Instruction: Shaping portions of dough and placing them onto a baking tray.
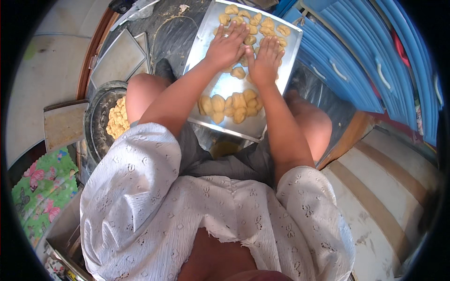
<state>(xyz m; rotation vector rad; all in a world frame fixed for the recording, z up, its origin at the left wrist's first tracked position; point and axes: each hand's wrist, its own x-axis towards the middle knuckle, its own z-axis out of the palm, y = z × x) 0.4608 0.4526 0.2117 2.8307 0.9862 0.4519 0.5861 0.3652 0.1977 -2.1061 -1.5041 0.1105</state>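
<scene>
A shiny metal tray (213,91) lies in front of me between my knees. Lumps of yellow dough (238,72) are scattered over its far half, and a second cluster of dough lumps (239,105) sits pressed together near its close edge. My left hand (227,48) rests palm down over the far lumps, fingers stretched forward, with a ring on one finger. Beside it, my right hand (264,63) also lies flat over the dough, fingers extended and thumb apart. Pieces beneath both palms are hidden.
By my left knee stands a dark round basin (90,124) with more dough pieces (118,119). Flat trays (119,58) lean beyond it. Blue plastic drawers (347,51) rise at the far right, and a taped pale box (375,187) is at my right side.
</scene>
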